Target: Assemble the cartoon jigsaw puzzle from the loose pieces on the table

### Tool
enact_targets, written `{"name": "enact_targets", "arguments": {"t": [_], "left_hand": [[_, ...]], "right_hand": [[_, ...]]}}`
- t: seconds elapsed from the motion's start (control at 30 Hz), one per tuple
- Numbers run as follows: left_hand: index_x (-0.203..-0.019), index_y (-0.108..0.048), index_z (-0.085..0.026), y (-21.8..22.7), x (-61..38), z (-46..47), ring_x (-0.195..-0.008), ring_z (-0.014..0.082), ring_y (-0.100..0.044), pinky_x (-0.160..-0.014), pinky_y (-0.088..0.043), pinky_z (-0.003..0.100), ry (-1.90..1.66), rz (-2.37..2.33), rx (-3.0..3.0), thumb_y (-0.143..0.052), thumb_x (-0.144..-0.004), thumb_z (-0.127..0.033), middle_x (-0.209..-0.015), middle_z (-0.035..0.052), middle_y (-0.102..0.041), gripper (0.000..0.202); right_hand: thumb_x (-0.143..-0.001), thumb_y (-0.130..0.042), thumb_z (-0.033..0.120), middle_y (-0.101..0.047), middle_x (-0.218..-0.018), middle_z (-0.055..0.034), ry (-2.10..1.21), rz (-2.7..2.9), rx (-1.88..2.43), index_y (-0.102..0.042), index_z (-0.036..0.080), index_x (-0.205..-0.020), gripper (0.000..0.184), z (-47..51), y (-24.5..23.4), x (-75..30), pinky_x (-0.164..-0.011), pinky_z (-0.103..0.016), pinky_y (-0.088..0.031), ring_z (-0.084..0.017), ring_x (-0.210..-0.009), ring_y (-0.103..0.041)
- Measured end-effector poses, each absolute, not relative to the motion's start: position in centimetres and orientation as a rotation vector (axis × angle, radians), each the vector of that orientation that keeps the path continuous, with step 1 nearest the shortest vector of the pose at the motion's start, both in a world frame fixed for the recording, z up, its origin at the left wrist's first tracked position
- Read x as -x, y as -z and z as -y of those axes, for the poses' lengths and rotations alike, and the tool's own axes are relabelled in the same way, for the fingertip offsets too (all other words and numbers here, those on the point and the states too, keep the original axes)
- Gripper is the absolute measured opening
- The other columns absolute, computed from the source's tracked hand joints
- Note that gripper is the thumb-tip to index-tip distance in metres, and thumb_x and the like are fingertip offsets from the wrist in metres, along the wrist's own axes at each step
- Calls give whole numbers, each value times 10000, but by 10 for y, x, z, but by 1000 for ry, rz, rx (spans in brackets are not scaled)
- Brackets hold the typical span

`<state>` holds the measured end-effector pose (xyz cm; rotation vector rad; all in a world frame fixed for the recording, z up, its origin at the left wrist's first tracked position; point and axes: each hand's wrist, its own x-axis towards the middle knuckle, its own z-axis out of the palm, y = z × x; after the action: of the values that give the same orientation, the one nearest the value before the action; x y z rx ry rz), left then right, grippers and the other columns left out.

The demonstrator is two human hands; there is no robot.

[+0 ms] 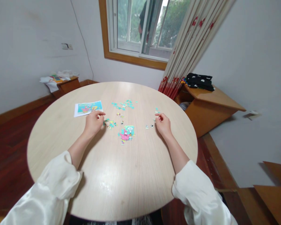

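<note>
On the round bench (131, 178), a partly assembled puzzle section (126, 135) lies flat near the centre, between the hands and slightly nearer the wearer. The section shows a pink figure and a teal figure.

The left hand (94, 121) is positioned beside the near edge of a printed sheet (89, 108), fingers curled, thumb and index finger close together. Whether a piece is gripped cannot be determined. Just beside its fingertips lies a group of teal and yellow pieces (112, 124).

The right hand (163, 124) is well apart from the left, with fingers bent inward toward the thumb. Whether it grips a piece is likewise not discernible. Two loose pieces (149, 126) lie just beside it, on the side facing the assembled section; small teal pieces (157, 110) lie just beyond its fingertips.

A larger spread of teal pieces (124, 104) occupies the far part of the bench. Several single pieces (122, 117) lie between this spread and the assembled section.
</note>
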<state>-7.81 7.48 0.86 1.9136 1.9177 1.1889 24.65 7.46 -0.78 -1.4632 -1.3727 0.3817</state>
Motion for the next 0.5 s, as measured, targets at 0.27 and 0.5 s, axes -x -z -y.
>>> {"name": "enact_targets", "arguments": {"t": [0.27,0.5], "left_hand": [[-854,-724,-157,-4,77,-75,-807,241,-624,-801,-437,348,-914,-1948,-1938,-510,-763,-246,-899,98,-719,249],[-889,-719,-151,-1,80,-79,-891,236,-637,-861,-452,335,-967,-2005,-1898,-472,-785,-224,-964,98,-716,279]], "right_hand": [[-807,-518,305,-635,-893,-87,-327,1889,1284,-663,171,-983,265,-47,3,-200,-815,-366,-461,-199,-849,-590],[-909,-352,557,-201,-1548,-169,-337,2529,1341,-287,124,-1465,708,-5,-5,-152,-1151,-493,-153,-270,-1448,-137]]}}
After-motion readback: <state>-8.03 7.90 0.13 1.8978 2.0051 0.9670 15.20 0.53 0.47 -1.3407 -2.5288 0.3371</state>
